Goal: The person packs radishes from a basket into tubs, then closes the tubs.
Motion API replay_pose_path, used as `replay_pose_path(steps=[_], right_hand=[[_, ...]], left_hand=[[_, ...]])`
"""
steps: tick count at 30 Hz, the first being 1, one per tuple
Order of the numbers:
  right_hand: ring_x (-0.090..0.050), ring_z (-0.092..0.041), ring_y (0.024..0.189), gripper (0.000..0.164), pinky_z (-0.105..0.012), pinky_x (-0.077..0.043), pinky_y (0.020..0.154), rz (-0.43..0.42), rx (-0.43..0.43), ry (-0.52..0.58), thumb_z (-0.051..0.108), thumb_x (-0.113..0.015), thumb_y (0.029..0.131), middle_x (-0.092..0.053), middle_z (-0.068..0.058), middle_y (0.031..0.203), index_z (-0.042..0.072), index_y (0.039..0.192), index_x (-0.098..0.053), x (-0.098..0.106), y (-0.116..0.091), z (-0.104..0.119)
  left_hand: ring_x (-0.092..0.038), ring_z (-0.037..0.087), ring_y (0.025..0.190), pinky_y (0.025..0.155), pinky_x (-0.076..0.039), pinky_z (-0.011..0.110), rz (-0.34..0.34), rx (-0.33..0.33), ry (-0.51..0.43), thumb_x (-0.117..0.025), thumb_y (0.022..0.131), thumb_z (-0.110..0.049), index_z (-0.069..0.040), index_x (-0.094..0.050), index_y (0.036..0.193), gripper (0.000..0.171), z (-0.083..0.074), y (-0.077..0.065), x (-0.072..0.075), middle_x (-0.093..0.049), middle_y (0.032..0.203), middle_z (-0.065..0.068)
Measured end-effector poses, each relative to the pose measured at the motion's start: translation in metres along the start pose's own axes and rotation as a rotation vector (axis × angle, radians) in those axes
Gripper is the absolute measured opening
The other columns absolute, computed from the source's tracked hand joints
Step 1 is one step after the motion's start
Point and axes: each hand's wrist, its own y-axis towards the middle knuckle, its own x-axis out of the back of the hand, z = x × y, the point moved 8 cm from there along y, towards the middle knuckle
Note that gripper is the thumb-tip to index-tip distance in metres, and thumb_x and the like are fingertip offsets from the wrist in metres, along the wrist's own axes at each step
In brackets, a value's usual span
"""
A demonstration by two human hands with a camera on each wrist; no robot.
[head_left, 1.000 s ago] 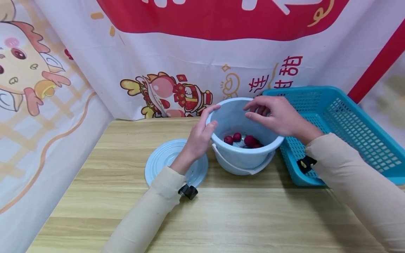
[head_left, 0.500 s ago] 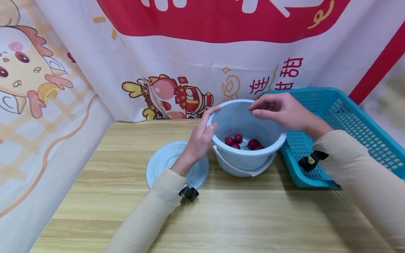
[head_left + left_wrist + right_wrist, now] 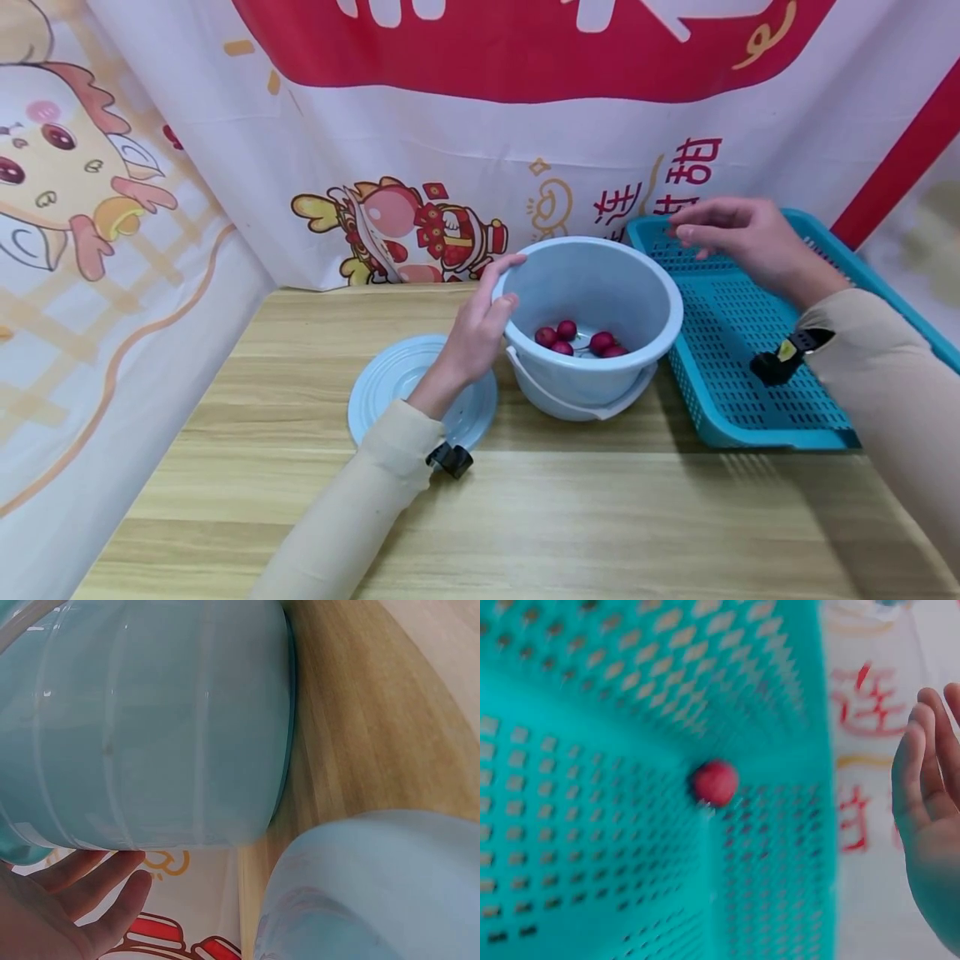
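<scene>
My left hand (image 3: 474,329) grips the left rim of a light blue bucket (image 3: 600,283), thumb over the rim; in the left wrist view, fingers (image 3: 105,881) lie along its outer wall. Several small round red radishes (image 3: 602,342), some with thin roots, lie on the bucket's bottom. Over the back left of a teal perforated basket (image 3: 780,439) hovers my right hand (image 3: 750,240). Its fingers look straight in the right wrist view, holding nothing visible. That blurred view also has one red radish (image 3: 715,784) in the basket's corner; whether it rests or falls, I cannot tell.
Left of the bucket a round light blue lid (image 3: 375,379) lies flat, partly under my left forearm. The bucket's handle (image 3: 600,412) hangs down in front. Behind the wooden table (image 3: 525,525) hangs a printed white and red cloth (image 3: 465,125).
From the bucket's mouth my right hand has moved right, over the basket. The radishes in the bucket have shifted and spread a little. My left hand keeps its place on the rim.
</scene>
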Motion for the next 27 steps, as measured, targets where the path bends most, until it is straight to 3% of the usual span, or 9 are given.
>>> replay_pose_path(steps=[3, 7, 13, 17, 27], right_hand=[[-0.059, -0.012, 0.117, 0.055, -0.021, -0.061, 0.081, 0.031, -0.085, -0.068, 0.046, -0.071, 0.099, -0.064, 0.013, 0.135, 0.022, 0.148, -0.061, 0.0, 0.006, -0.029], [-0.051, -0.02, 0.129, 0.063, -0.026, -0.059, 0.086, 0.113, -0.159, -0.127, 0.049, -0.067, 0.101, -0.055, -0.005, 0.153, 0.018, 0.154, -0.054, -0.007, 0.012, -0.056], [-0.05, -0.042, 0.143, 0.064, -0.046, -0.057, 0.102, 0.219, -0.212, -0.161, 0.041, -0.063, 0.106, -0.042, -0.019, 0.166, 0.014, 0.161, -0.044, -0.018, 0.016, -0.077], [-0.048, -0.047, 0.144, 0.064, -0.058, -0.055, 0.108, 0.263, -0.229, -0.16, 0.034, -0.061, 0.108, -0.035, -0.023, 0.169, 0.013, 0.164, -0.037, -0.024, 0.015, -0.085], [-0.054, -0.043, 0.129, 0.07, -0.049, -0.06, 0.097, 0.358, -0.262, -0.199, 0.03, -0.06, 0.108, -0.03, -0.026, 0.169, 0.012, 0.168, -0.029, -0.042, 0.015, -0.093]], left_hand=[[-0.048, 0.03, 0.149, 0.115, -0.051, 0.057, 0.002, 0.007, -0.003, -0.037, 0.105, -0.03, -0.033, -0.035, 0.161, 0.057, 0.001, -0.001, 0.0, -0.036, 0.171, -0.002], [-0.048, 0.03, 0.148, 0.115, -0.051, 0.057, 0.003, 0.009, -0.001, -0.037, 0.104, -0.03, -0.032, -0.034, 0.161, 0.058, 0.001, -0.002, 0.0, -0.036, 0.171, -0.002], [-0.048, 0.029, 0.148, 0.115, -0.05, 0.058, 0.001, -0.001, 0.012, -0.037, 0.105, -0.028, -0.033, -0.035, 0.161, 0.057, -0.001, 0.0, 0.0, -0.035, 0.171, -0.003], [-0.048, 0.03, 0.148, 0.114, -0.051, 0.058, 0.002, 0.004, 0.016, -0.037, 0.105, -0.028, -0.034, -0.034, 0.161, 0.056, 0.0, 0.0, -0.001, -0.035, 0.171, -0.002], [-0.048, 0.03, 0.148, 0.115, -0.05, 0.059, 0.003, 0.013, 0.02, -0.037, 0.105, -0.028, -0.035, -0.035, 0.161, 0.056, 0.0, 0.0, 0.0, -0.035, 0.171, -0.002]])
